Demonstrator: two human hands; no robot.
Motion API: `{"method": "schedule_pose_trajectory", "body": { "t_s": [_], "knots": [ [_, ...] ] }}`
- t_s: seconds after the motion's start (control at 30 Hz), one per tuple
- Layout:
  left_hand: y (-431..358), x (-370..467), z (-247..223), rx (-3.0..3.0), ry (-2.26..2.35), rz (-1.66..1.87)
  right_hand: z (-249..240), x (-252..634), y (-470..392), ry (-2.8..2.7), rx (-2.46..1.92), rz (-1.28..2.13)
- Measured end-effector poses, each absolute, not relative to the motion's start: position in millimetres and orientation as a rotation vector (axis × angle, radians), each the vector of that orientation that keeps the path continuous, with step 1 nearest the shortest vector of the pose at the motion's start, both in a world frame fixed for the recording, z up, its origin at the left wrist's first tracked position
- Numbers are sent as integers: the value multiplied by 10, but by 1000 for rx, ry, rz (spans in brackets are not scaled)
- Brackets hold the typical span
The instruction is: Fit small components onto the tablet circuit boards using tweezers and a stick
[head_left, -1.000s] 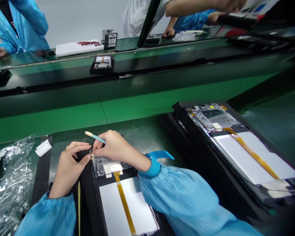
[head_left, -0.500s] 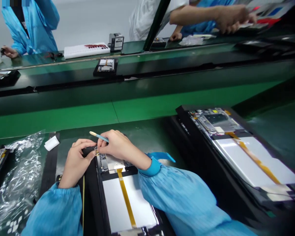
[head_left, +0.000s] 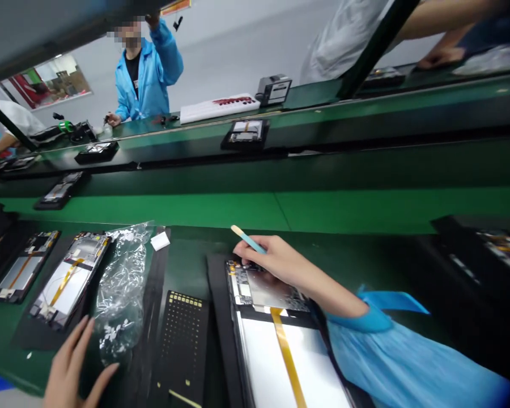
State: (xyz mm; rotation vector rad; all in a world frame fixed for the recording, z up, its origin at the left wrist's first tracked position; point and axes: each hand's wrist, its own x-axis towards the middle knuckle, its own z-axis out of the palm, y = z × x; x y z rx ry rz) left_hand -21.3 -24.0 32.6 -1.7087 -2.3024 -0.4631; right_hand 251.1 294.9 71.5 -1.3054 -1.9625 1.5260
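Observation:
My right hand point(head_left: 272, 260) holds a thin blue stick with a pale tip point(head_left: 246, 239) and rests its fingers on the top corner of an opened tablet point(head_left: 276, 334), near the circuit board. The tablet shows a white battery and an orange ribbon cable. My left hand point(head_left: 74, 371) is low at the left, fingers spread, holding nothing, next to a crumpled clear plastic bag point(head_left: 121, 289). A black sheet with rows of small gold parts point(head_left: 182, 334) lies between the bag and the tablet.
Two more opened tablets point(head_left: 68, 280) lie at the left, another point(head_left: 493, 243) at the right. Behind runs a green conveyor point(head_left: 280, 207) with black trays point(head_left: 244, 133). People in blue coats work at the far side. A white scrap point(head_left: 160, 241) lies by the bag.
My left hand has left the tablet corner and dropped toward the lower left by the plastic bag. The view swung left, showing more tablets there. My right hand stays on the tablet with the stick.

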Motion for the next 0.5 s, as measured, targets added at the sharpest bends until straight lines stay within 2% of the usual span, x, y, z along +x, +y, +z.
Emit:
{"method": "schedule_pose_trajectory", "body": {
  "t_s": [0.1, 0.23, 0.33, 0.5],
  "knots": [
    [-171, -132, 99, -1768, -2307, -450, 802, 2506, 2772, -2108, -1211, 1398],
    [-96, -8, 50, -1648, -2416, -702, 919, 2370, 2358, -2334, -955, 1395],
    [-61, 39, 203, -1673, -2327, -843, 964, 2172, 2061, -2444, -871, 1402],
    [7, 110, 712, -1685, -2132, -1013, 1136, 1863, 1872, -2409, -688, 1422]
  ]
}}
